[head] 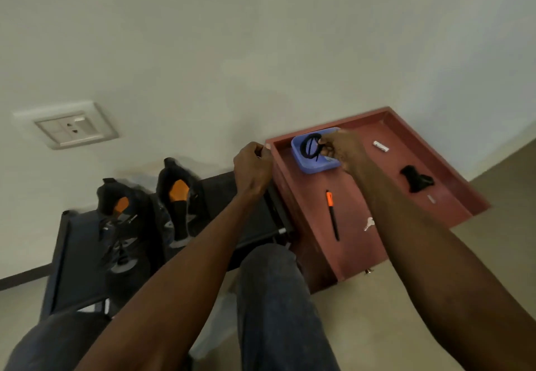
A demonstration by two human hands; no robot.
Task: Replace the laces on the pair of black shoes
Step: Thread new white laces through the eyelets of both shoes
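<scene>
Two bare forearms without sleeves reach into view, one from 7 o'clock and one from 4 o'clock, ending in a left hand (253,167) and a right hand (342,150) with no gloves, and no watch shows. At 6 o'clock, both legs wear dark blue denim trousers, faintly mottled at the knee.

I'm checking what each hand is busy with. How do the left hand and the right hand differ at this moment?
The left hand grips the corner of the red drawer; the right hand reaches into the blue tray. The right hand pinches the black lace; the left hand holds no lace. Both have curled fingers.
</scene>
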